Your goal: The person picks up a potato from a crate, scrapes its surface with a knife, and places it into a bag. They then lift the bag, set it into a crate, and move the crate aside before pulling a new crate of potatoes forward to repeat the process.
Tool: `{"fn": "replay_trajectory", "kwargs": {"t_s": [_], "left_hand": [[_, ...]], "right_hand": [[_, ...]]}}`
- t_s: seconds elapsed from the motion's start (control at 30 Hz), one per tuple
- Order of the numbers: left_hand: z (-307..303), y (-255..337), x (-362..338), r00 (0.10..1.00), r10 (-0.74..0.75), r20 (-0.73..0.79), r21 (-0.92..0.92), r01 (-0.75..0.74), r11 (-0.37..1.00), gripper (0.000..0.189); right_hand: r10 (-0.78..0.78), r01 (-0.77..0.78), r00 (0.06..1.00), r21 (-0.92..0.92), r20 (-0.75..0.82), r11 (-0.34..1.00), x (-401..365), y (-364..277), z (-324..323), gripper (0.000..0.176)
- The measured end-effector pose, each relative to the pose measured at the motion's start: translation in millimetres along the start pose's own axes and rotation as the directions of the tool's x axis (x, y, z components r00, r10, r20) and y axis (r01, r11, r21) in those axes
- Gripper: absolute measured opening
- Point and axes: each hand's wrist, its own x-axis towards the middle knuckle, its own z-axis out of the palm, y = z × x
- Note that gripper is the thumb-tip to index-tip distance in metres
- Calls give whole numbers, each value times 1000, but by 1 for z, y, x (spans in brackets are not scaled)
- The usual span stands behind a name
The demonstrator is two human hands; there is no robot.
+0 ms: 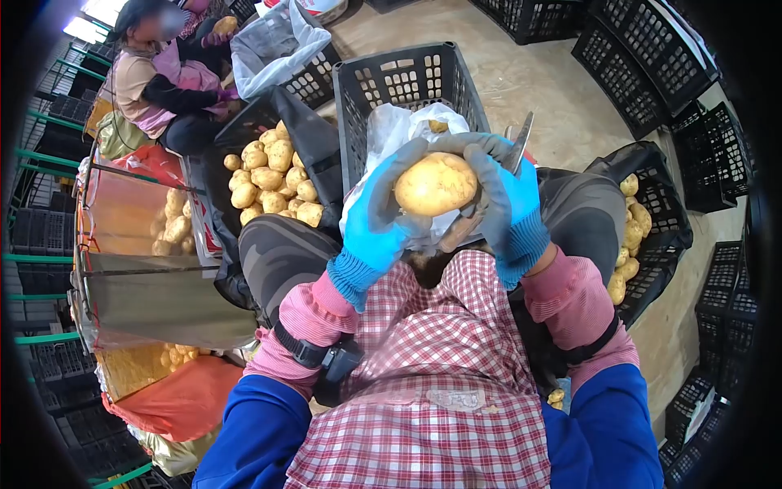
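A large pale yellow potato (pixel 436 184) is held up before me between both gloved hands. My left hand (pixel 376 213), in a blue and grey work glove, curls closed around its left side. My right hand (pixel 507 196), in a matching glove, has its fingers against the potato's top and right side. A knife (pixel 522 140) is also gripped in the right hand; its blade sticks up past the fingers, and what looks like its wooden handle shows below the palm. Behind the hands stands a black plastic crate (pixel 391 80) with a whitish plastic liner (pixel 391 122).
At left, a black-lined crate holds several potatoes (pixel 273 175). More potatoes (pixel 631 232) lie in a crate (pixel 672 220) by my right leg. Black crates (pixel 643 57) stand at upper right. Another person (pixel 167 81) sits at upper left near a crate with a light bag (pixel 277 45).
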Motion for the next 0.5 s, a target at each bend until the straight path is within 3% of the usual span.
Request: {"fn": "replay_trajectory", "kwargs": {"t_s": [0.13,0.23,0.3,0.4,0.5], "left_hand": [[1,0,1,998,69,-1,-17,-69,997,86],[-9,-2,6,992,122,3,134,-122,984,105],[-5,5,7,998,62,-26,76,-60,995,109],[0,13,10,999,-23,-33,-6,23,1000,113],[-4,14,11,995,-97,1,-28,97,995,116]], "right_hand": [[-58,56,997,-41,-46,998,-1,-7,0,45],[12,-9,999,-60,51,998,-8,-15,1,54],[84,-83,994,-22,66,996,-10,-11,6,61],[82,-71,989,-93,120,993,-8,-12,1,60],[125,-134,984,58,130,989,-6,11,-2,55]]}}
